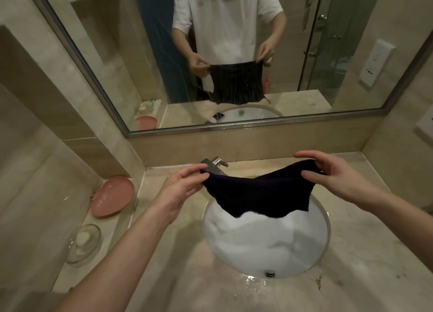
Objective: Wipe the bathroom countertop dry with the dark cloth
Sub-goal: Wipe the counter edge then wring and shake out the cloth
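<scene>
Head view: left hand (180,185) pinches one corner of the dark cloth (257,192), right hand (337,173) the other, spread above the sink (324,229). Wiping seems not begun; next, press it onto the wet tabletop (365,246).

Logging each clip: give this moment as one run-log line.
phase: pre-wipe | left hand + right hand: pinching dark cloth spread above sink | countertop: water by sink's near rim, unwiped
</scene>
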The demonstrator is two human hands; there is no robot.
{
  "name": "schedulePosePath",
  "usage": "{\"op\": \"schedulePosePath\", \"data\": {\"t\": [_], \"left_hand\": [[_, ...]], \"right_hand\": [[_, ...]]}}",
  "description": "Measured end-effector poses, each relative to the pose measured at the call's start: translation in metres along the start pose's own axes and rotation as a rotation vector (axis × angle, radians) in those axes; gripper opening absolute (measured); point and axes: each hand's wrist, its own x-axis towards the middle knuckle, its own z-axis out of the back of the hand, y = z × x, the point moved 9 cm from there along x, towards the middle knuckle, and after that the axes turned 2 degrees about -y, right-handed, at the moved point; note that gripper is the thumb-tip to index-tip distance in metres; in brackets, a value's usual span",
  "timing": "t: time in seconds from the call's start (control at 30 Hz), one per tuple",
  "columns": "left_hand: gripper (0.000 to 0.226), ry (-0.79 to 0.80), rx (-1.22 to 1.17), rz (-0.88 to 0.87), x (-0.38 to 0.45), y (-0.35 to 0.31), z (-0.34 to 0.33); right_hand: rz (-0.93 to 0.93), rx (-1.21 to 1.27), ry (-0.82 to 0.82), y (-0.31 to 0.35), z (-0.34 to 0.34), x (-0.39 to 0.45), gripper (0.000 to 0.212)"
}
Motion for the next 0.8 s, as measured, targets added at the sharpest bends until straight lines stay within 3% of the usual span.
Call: {"op": "schedulePosePath", "data": {"t": [0.1, 0.2, 0.33, 0.43, 0.5, 0.63, 0.73, 0.8], "left_hand": [[0.027, -0.133, 0.169, -0.252, -0.008, -0.023, 0.017], [0.032, -0.174, 0.324, -0.397, -0.016, -0.039, 0.023], [0.028, -0.29, 0.674, -0.573, -0.024, -0.057, 0.03], [0.026, -0.268, 0.849, -0.635, -0.025, -0.067, 0.032], [0.024, -0.09, 0.92, -0.572, -0.019, -0.064, 0.029], [0.032, 0.451, 0.804, -0.183, -0.023, -0.024, 0.003], [0.066, 0.627, 0.757, -0.191, -0.035, -0.003, -0.066], [0.056, 0.7, 0.656, -0.11, -0.043, 0.021, -0.109]], "right_hand": [[0.034, -0.201, -0.135, -0.008, 0.007, 0.007, 0.025], [0.04, -0.313, -0.206, -0.012, 0.01, 0.01, 0.014], [0.178, -0.321, -0.262, 0.003, 0.008, 0.008, 0.01], [0.235, -0.162, -0.165, 0.014, -0.003, 0.006, 0.016], [0.223, -0.052, -0.088, 0.023, -0.009, 0.002, 0.024], [0.307, -0.053, 0.018, 0.057, -0.025, -0.001, 0.026], [0.426, -0.202, 0.15, 0.089, -0.057, 0.0, 0.017], [0.479, -0.332, 0.253, 0.099, -0.083, 0.0, 0.014]]}}
